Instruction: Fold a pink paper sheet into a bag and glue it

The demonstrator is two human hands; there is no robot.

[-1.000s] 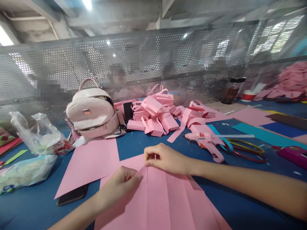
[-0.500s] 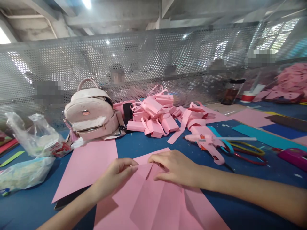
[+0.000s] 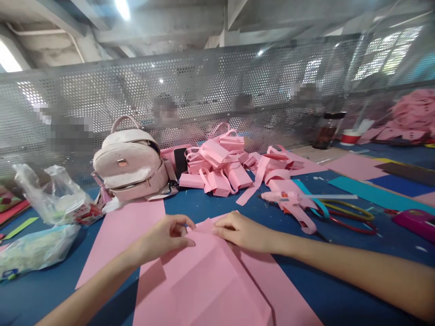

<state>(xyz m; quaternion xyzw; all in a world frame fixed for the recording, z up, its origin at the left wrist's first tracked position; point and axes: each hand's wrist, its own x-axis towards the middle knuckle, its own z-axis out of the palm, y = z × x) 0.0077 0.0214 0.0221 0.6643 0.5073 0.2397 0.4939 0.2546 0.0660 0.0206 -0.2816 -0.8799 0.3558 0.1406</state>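
Note:
A creased, folded sheet of pink paper (image 3: 207, 280) is in front of me, over a larger flat pink sheet (image 3: 288, 296). My right hand (image 3: 243, 232) pinches the folded paper near its far end, thumb on top; the other fingertips are partly hidden. Beside the far left edge of that paper is my left hand (image 3: 163, 240), its thumb and curled fingers apart with a gap between them. Nothing shows in the left hand's grasp. Left of both, another pink sheet (image 3: 125, 235) lies partly beneath my left forearm.
A pale backpack (image 3: 131, 165) stands behind, next to a heap of folded pink paper pieces (image 3: 220, 163). A pink glue gun (image 3: 292, 201) and scissors (image 3: 353, 217) lie at right. Plastic bags (image 3: 37, 251) lie at left. A perforated metal screen (image 3: 204, 86) bounds the blue table (image 3: 190, 203).
My left hand has let go of the paper's edge and its fingers have parted. The folded paper has shifted and turned, its far corner now pointing up between the hands.

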